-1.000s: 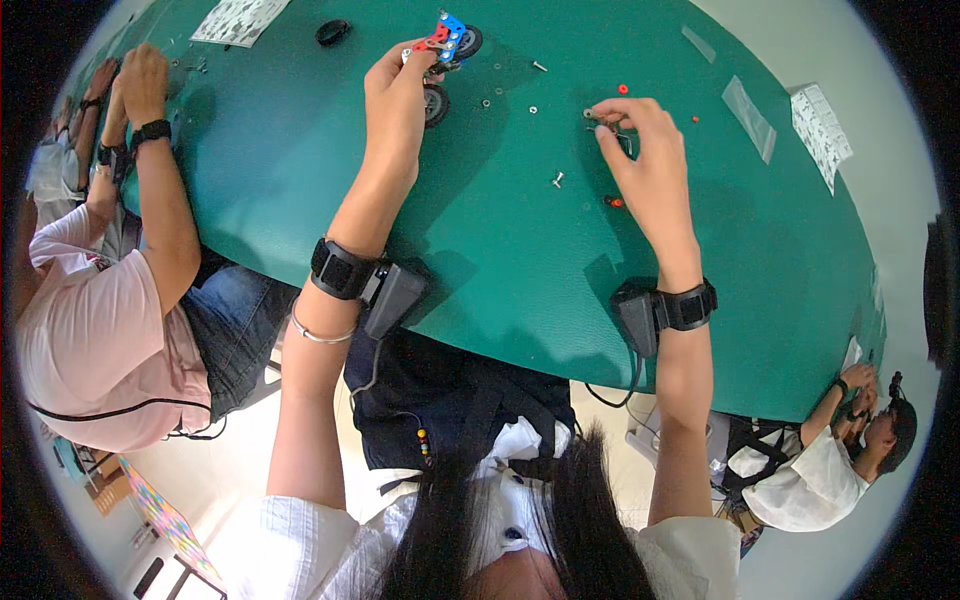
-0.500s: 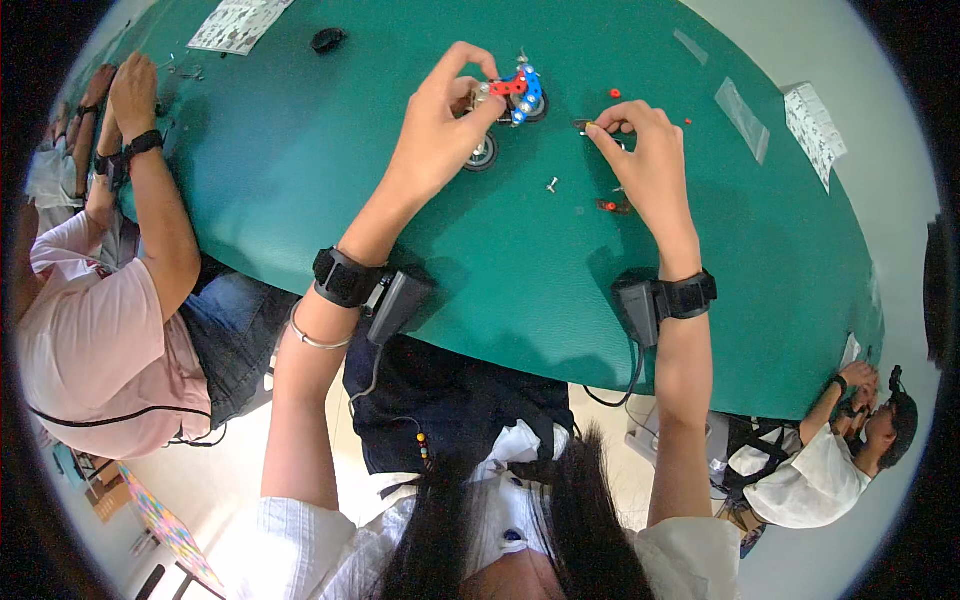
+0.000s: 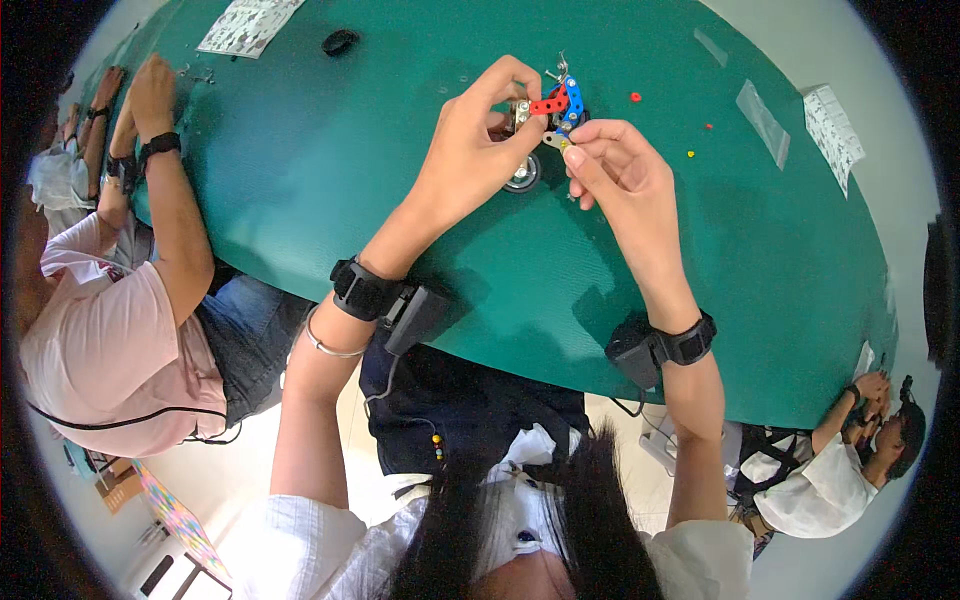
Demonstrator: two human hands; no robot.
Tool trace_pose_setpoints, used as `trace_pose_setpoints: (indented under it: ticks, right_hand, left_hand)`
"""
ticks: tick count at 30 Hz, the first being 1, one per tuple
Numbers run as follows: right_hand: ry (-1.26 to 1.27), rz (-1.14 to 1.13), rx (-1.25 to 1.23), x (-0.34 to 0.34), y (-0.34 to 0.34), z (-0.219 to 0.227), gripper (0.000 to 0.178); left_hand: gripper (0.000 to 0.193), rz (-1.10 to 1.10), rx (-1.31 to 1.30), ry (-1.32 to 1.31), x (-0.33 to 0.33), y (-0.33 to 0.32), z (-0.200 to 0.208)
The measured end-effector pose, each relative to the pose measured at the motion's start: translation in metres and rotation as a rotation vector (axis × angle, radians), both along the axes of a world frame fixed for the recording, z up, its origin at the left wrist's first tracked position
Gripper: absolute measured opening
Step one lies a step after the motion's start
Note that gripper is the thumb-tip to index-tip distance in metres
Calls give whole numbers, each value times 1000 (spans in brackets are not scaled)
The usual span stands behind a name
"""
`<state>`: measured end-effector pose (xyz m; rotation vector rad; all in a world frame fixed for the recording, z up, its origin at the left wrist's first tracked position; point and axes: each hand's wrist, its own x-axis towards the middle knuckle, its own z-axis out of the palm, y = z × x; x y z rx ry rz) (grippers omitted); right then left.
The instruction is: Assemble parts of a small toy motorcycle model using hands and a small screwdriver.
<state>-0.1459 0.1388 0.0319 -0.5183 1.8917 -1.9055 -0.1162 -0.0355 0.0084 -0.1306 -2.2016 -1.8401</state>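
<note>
My left hand [image 3: 462, 150] is closed around a small toy vehicle model [image 3: 549, 106] built of red and blue perforated strips, with silver bolts. A black-tyred wheel [image 3: 522, 180] of the model shows below my fingers. Close beside it, my right hand [image 3: 630, 178] pinches a small silver perforated strip [image 3: 552, 140] with a yellow bit on it. The strip's tip reaches the model's lower side; whether they touch I cannot tell. My fingers hide part of the model.
A red ring [image 3: 635, 97] and a yellow nut [image 3: 690, 154] lie right of the model on the green table [image 3: 500, 290]. Farther right are a clear plastic bag [image 3: 763, 122] and a printed sheet [image 3: 833, 138]. A black ring [image 3: 340, 42] lies far left. Other people sit at both sides.
My right hand has moved left and up, bringing the silver strip to the model. The whole view has shifted slightly. My left hand still grips the model.
</note>
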Motion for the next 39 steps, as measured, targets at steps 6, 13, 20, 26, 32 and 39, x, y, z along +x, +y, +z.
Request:
trace_pose_setpoints:
  ticks: [6,13,20,26,32,39]
  right_hand:
    - [99,-96,-60,-6,-3,-13,19]
    - [67,-101,-75,-4,-2,-12,17]
    - [34,-139,-123,-3,-4,-12,17]
    - [47,-149,-136,-4,-3,-13,21]
    - [-9,-163,-158,-6,-2,-13,20]
    - [-26,-169,-168,-8,-2,-18,17]
  left_hand:
    - [20,-55,155,9,1,3,-1]
    - [21,-68,180,-19,0,4,1]
    - [20,-76,321,-84,2,3,6]
    - [21,-73,305,-105,3,2,7]
    - [22,-125,270,-122,2,2,8]
    - [23,-119,241,-92,2,4,6]
